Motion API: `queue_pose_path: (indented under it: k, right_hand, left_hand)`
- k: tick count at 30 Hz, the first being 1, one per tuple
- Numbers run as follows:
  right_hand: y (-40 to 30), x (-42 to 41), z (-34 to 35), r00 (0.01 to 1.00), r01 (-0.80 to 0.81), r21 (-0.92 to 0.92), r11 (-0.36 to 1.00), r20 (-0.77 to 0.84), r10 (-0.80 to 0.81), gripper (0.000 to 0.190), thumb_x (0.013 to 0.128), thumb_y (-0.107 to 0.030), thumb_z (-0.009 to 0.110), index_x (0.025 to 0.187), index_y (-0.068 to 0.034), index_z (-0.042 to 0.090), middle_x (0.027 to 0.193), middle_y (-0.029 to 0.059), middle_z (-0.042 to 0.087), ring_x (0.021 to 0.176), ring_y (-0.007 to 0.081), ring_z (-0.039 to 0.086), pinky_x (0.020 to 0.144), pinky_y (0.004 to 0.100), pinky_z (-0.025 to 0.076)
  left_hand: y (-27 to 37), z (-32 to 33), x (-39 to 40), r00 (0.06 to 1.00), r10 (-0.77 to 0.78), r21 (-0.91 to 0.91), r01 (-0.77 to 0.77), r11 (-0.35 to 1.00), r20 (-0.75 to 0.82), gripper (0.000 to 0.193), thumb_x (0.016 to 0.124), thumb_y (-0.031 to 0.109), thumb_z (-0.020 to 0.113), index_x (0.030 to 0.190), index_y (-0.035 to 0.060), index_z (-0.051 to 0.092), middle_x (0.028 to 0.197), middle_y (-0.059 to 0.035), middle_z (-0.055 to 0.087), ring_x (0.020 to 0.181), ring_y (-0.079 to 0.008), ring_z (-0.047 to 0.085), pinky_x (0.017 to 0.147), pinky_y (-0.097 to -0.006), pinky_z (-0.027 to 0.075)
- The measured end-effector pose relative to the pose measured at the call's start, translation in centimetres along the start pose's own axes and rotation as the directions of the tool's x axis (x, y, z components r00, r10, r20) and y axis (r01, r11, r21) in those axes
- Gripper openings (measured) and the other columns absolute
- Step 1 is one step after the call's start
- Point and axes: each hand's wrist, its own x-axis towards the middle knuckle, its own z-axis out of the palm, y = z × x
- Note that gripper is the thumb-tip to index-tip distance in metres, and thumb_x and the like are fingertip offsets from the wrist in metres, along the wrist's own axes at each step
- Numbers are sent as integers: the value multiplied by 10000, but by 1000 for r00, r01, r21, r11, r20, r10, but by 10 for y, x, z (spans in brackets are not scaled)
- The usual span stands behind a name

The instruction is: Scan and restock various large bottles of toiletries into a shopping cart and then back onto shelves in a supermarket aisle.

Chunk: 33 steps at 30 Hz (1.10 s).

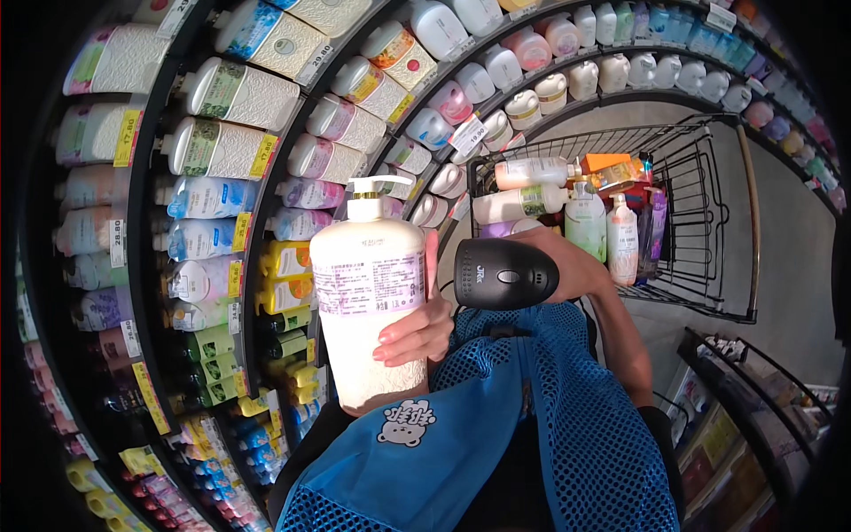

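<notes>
A large white pump bottle [369, 352] with a purple-and-white printed label is upright in my left hand [415, 336], whose fingers wrap its right side. The back label, with small print and a barcode at its right edge, faces me. My right hand [568, 263] grips a black handheld barcode scanner [506, 274], mostly hidden behind the scanner's head. The scanner sits just right of the bottle, apart from it. Its handle and trigger are out of sight.
Curved-looking shelves [262, 279] of pump bottles with price tags [126, 138] fill the left and top. A black wire shopping cart [721, 219] holds several bottles, including a green-and-white pump bottle [585, 223]. Another display rack [731, 412] stands at lower right. A blue mesh vest [465, 405] covers my torso.
</notes>
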Motion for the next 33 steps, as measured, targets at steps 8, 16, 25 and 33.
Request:
queue_pose_path:
  k: [8, 16, 25, 33]
  right_hand:
    - [1, 3, 10, 997, 58, 0, 998, -56, -58, 566, 596, -152, 715, 1115, 9, 556, 960, 185, 622, 845, 357, 609, 761, 382, 478]
    - [4, 1, 11, 997, 82, 4, 997, 0, -82, 485, 620, -144, 698, 1057, 2, 544, 860, 166, 609, 770, 325, 602, 712, 370, 478]
    - [16, -31, 50, 936, -64, 629, 774, -232, 266, 507, 785, -45, 656, 1231, -24, 416, 939, 77, 619, 797, 143, 624, 819, 361, 521]
    - [23, -27, 74, 871, 466, 879, 101, -476, 123, 654, 758, -58, 571, 1362, -59, 321, 1423, 191, 273, 1296, 347, 312, 911, 552, 424]
  left_hand:
    - [-17, -2, 39, 965, 246, -117, -255, 960, -89, 266, 871, 41, 526, 1060, -147, 516, 979, -244, 582, 806, -350, 651, 690, -409, 594]
    - [-26, -3, 38, 883, 466, -7, -467, 884, -60, 218, 865, -3, 513, 990, -180, 533, 991, -252, 553, 833, -350, 643, 719, -409, 591]
    - [16, 55, 16, 620, 650, 640, -291, 711, -440, 594, 933, 337, 434, 1421, 191, 126, 881, -175, 579, 648, -271, 641, 568, -360, 565]
    - [78, 32, 40, 623, 670, 901, 140, 412, -403, 847, 680, 150, 711, 1368, 44, 229, 1174, -159, 510, 1040, -337, 550, 962, -499, 401]
